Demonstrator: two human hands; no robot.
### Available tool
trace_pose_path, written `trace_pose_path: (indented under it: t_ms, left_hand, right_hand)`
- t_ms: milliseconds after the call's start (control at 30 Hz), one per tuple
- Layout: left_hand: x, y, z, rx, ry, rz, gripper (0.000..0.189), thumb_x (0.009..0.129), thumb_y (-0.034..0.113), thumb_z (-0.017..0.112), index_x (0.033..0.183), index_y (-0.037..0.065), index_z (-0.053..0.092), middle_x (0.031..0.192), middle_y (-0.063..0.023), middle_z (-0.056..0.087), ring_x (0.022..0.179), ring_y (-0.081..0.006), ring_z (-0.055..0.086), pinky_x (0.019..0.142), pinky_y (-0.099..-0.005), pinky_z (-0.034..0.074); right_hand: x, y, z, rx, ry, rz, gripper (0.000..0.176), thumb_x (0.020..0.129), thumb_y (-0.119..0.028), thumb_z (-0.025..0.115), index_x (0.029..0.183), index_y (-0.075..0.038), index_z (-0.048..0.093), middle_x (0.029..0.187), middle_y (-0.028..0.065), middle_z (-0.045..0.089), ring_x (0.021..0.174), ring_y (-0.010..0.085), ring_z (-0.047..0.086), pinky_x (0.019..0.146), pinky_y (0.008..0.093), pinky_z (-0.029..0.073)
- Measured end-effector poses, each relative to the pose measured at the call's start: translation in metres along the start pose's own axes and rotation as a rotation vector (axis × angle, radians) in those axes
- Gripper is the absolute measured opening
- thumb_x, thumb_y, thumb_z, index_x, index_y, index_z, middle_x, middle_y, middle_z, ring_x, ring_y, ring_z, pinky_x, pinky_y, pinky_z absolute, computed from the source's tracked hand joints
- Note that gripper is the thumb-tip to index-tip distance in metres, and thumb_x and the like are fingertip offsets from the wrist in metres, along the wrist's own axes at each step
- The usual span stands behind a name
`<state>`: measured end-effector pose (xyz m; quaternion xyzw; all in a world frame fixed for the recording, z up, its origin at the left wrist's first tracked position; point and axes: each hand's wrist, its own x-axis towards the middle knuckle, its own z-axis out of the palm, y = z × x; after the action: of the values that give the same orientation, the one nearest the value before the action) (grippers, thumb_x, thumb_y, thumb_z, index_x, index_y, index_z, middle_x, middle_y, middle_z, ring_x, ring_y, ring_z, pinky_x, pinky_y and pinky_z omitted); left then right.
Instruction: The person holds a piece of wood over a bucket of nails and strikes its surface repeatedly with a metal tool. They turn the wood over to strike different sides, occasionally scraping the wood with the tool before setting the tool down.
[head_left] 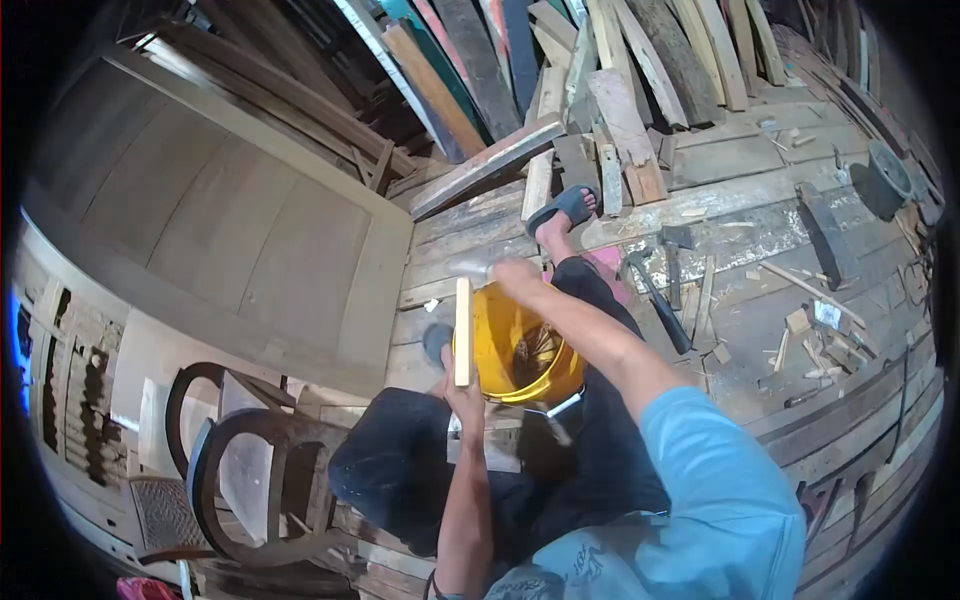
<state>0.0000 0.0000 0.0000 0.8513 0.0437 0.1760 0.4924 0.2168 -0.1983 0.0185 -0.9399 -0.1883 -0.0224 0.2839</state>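
My left hand (pixel 463 395) is closed around the lower end of a pale wooden strip (pixel 463 330), which stands upright along the left side of a yellow bucket (pixel 545 385). Above the bucket's far rim is my right hand (pixel 515 278), closed and slightly smeared by motion. A pale greyish blur (pixel 470 268) reaches left from its fingers, near the strip's top end; what it is I cannot make out. The bucket sits between my legs, with brownish pieces (pixel 537 350) inside it.
On the plank floor to the right lie a hammer (pixel 660 305), a second hammer-like tool (pixel 675 262), wood scraps (pixel 825 350) and a dark bucket (pixel 885 180). Boards (pixel 625 115) lean at the back. A panelled door (pixel 230 220) and curved wooden frames (pixel 240 470) stand left.
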Motion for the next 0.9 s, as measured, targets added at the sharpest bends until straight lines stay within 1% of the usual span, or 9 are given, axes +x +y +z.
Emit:
trace_pose_path:
  t_ms: [67,167,267,333,467,567,633,867,900]
  left_hand:
    - [0.016,-0.002,-0.011,0.023,-0.03,-0.079,0.042,0.092,0.009,0.064,0.13,-0.005,0.055,0.126,-0.0223,0.062,0.112,-0.0216,0.061,0.095,-0.0333,0.047]
    - [0.031,-0.042,-0.008,0.009,0.121,0.092,0.034,0.089,0.014,0.067,0.114,-0.008,0.063,0.095,-0.016,0.07,0.084,-0.0177,0.065,0.071,-0.0362,0.052]
    - [0.035,-0.016,-0.023,-0.057,0.021,-0.048,0.028,0.089,0.014,0.066,0.105,-0.009,0.066,0.079,-0.0067,0.065,0.071,-0.0131,0.058,0.064,-0.0329,0.049]
    - [0.056,0.009,-0.042,-0.118,0.033,0.074,0.028,0.084,0.004,0.063,0.108,-0.01,0.064,0.091,-0.0093,0.068,0.082,-0.0149,0.062,0.07,-0.0325,0.05]
    - [0.111,0.071,-0.083,-0.16,-0.147,0.274,0.039,0.079,-0.002,0.064,0.118,-0.006,0.06,0.101,-0.0145,0.07,0.097,-0.0199,0.066,0.083,-0.0303,0.051]
    - [0.13,0.12,-0.109,-0.114,-0.281,0.325,0.037,0.076,-0.004,0.066,0.113,-0.003,0.061,0.1,-0.0134,0.07,0.093,-0.018,0.066,0.08,-0.0292,0.052]
    - [0.127,0.166,-0.122,-0.038,-0.364,0.256,0.034,0.075,-0.005,0.067,0.108,-0.002,0.061,0.101,-0.0131,0.069,0.091,-0.0161,0.066,0.078,-0.0286,0.052]
    - [0.164,0.139,-0.069,-0.085,-0.588,0.386,0.028,0.075,-0.001,0.073,0.1,0.0,0.06,0.106,-0.0097,0.063,0.098,-0.0164,0.061,0.083,-0.0302,0.051]
    - [0.167,0.13,-0.057,-0.097,-0.602,0.413,0.028,0.076,-0.001,0.073,0.1,0.0,0.06,0.107,-0.01,0.064,0.099,-0.0164,0.061,0.085,-0.0303,0.051]
  right_hand:
    - [0.013,-0.001,-0.001,0.112,0.011,0.095,0.031,0.081,-0.023,0.061,0.101,0.0,0.066,0.097,0.0256,0.068,0.094,0.038,0.068,0.083,0.0471,0.053]
    - [-0.052,-0.037,-0.047,0.343,0.158,0.098,0.042,0.08,-0.021,0.06,0.117,0.0,0.057,0.1,0.0281,0.066,0.097,0.0443,0.064,0.084,0.0501,0.05]
    - [-0.108,-0.025,-0.04,0.546,0.238,0.152,0.049,0.083,-0.021,0.065,0.125,0.001,0.052,0.091,0.0203,0.068,0.077,0.0327,0.068,0.067,0.0418,0.053]
    - [-0.145,-0.03,-0.063,0.921,0.104,0.284,0.058,0.083,-0.026,0.067,0.129,0.005,0.048,0.089,0.0179,0.066,0.066,0.0239,0.066,0.059,0.035,0.052]
    - [-0.202,-0.048,-0.091,1.078,0.284,0.268,0.058,0.089,-0.02,0.067,0.137,0.002,0.042,0.079,0.0077,0.061,0.054,0.0097,0.052,0.05,0.0277,0.043]
    - [-0.224,-0.078,-0.14,1.102,0.21,0.325,0.062,0.091,-0.02,0.067,0.142,-0.001,0.039,0.069,0.0019,0.054,0.047,0.0073,0.048,0.043,0.0249,0.038]
    - [-0.226,-0.083,-0.154,1.082,0.304,0.336,0.043,0.092,-0.016,0.064,0.129,-0.004,0.046,0.063,-0.0005,0.05,0.043,0.0075,0.046,0.037,0.0254,0.034]
    - [-0.217,-0.094,-0.234,0.969,0.476,0.301,0.041,0.092,-0.019,0.064,0.126,-0.004,0.047,0.059,-0.0016,0.047,0.036,0.0064,0.037,0.032,0.0257,0.024]
    - [-0.224,-0.106,-0.26,0.907,0.374,0.416,0.047,0.09,-0.02,0.066,0.128,0.0,0.048,0.071,0.0059,0.057,0.05,0.0125,0.053,0.042,0.0296,0.04]
